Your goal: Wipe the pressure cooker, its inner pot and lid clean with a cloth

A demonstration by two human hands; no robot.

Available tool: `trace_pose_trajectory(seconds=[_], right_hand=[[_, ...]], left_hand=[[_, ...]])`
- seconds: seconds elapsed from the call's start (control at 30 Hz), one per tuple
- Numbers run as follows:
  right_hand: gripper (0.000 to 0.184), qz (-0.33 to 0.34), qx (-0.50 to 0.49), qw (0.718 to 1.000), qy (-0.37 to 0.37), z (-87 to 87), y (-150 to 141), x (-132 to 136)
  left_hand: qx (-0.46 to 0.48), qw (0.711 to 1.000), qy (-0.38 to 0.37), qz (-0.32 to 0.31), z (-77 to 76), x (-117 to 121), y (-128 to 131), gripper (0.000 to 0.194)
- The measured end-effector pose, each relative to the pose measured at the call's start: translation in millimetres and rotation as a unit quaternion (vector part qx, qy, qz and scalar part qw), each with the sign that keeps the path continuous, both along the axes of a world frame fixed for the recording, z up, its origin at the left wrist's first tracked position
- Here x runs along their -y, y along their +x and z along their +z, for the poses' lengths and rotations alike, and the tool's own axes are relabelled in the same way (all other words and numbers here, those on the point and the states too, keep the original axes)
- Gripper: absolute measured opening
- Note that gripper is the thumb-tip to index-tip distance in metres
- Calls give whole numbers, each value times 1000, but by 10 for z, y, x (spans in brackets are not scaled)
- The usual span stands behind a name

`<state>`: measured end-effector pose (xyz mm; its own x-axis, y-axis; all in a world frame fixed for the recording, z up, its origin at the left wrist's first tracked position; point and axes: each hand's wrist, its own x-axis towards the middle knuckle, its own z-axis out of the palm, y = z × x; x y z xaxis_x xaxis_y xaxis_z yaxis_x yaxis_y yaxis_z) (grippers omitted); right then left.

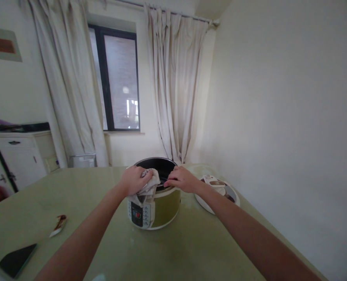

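Note:
A green and white rice cooker [167, 207] stands on the table with its top uncovered, a dark inner pot [158, 166] inside it. Bunched in my left hand [134, 180] is a pale cloth [150, 181], pressed to the left side of the rim and hanging over the control panel [141, 215]. My right hand [183, 179] is closed over the right side of the rim, its fingertips reaching just inside; whether they touch the inner pot is hard to see. The removed lid [230, 191] lies to the right, partly behind my right forearm.
The pale green table [112, 249] runs up to the wall on the right. A small brown and white object [59, 225] and a dark flat object [17, 259] lie at the left. Beyond are curtains [177, 78], a window [122, 82] and a white cabinet [23, 156].

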<state>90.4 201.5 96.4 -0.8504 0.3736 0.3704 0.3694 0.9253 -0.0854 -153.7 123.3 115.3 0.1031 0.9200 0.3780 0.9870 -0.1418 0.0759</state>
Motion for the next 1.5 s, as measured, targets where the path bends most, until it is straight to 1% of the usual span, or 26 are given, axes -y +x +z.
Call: trace_pose_trajectory(seconds=[0.1,0.17,0.27,0.37,0.4,0.47,0.53,0.6,0.67,0.7,0.77,0.83,0.9,1.0,1.17,1.23,1.33,1.4,1.5], right_hand=[[49,-30,11,999,40,-65,-228,101],[44,-11,13,1000,23,-67,-252,111],[31,32,-18,999,-35,-6,-59,33],[32,33,-30,997,-57,78,202,-73],[34,32,-24,998,-53,97,253,-94],[37,35,-6,999,-40,109,262,-97],[36,27,16,999,-19,87,159,-46],[35,-10,37,999,16,44,0,35],[35,-50,47,997,48,3,-131,106],[36,-57,46,996,51,-9,-161,124],[34,-33,32,999,27,-13,-132,117],[30,10,14,1000,-16,9,-11,63],[30,32,-1,999,-44,37,121,-2],[33,28,0,998,-49,37,175,-41],[41,-23,13,999,-23,-41,-88,63],[42,-17,13,999,-32,-32,-131,97],[37,15,9,998,-59,28,-44,94],[36,15,13,998,-54,63,44,69],[37,4,33,999,-38,58,85,35]], left_hand=[[-19,999,36,24,-56,90,167,62],[-13,999,46,16,-72,103,180,62],[2,999,16,-31,-44,29,34,62],[29,998,-16,-61,2,-74,-149,63],[34,998,-19,-59,10,-94,-178,64],[30,999,-12,-30,10,-90,-155,65],[12,1000,6,5,-10,-33,-32,65],[-11,999,33,29,-38,50,133,65],[-23,998,49,35,-57,114,258,65],[-23,998,49,33,-57,128,285,64],[-15,999,34,16,-36,114,253,64],[0,1000,7,-11,3,57,140,64],[16,999,-14,-24,38,-8,16,64],[28,999,-23,-10,52,-47,-36,66],[-18,1000,15,17,19,38,174,66],[-4,1000,16,24,24,44,194,66],[47,998,-6,39,54,-4,119,68],[64,997,-9,52,66,-38,75,70],[45,998,-4,37,56,-32,113,70]])
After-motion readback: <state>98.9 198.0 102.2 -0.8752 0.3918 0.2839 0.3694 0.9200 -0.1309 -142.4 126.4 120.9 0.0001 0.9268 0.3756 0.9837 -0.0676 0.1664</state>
